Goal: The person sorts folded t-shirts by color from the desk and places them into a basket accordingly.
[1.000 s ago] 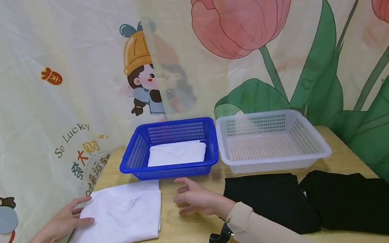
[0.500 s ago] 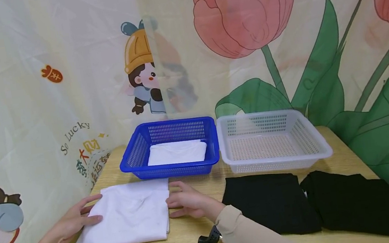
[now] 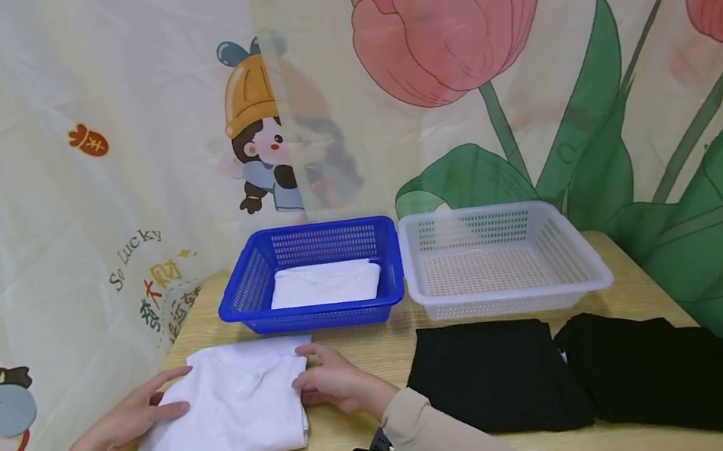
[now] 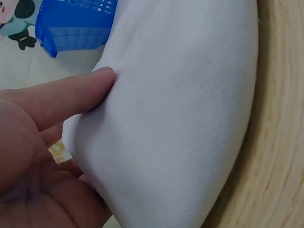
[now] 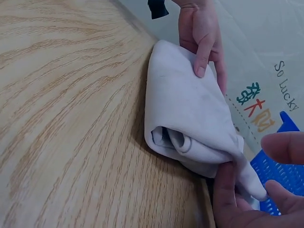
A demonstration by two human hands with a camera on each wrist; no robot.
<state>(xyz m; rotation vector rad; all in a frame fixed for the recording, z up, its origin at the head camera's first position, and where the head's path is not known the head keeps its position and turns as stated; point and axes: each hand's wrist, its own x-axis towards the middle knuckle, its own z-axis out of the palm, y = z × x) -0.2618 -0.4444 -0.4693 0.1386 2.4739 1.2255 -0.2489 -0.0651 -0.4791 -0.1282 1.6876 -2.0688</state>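
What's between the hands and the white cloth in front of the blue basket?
Nothing visible: the left hand touches the white cloth at one side, the right hand at the other. The blue basket stands beyond it.

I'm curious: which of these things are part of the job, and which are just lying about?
Part of the job, it seems:
folded white cloth, held by left fingers, touched by right fingers
perhaps the blue basket, holding another white cloth

Apparently just lying about, untouched:
white basket
black clothes

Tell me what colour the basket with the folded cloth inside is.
The basket is blue; the head view shows it best.
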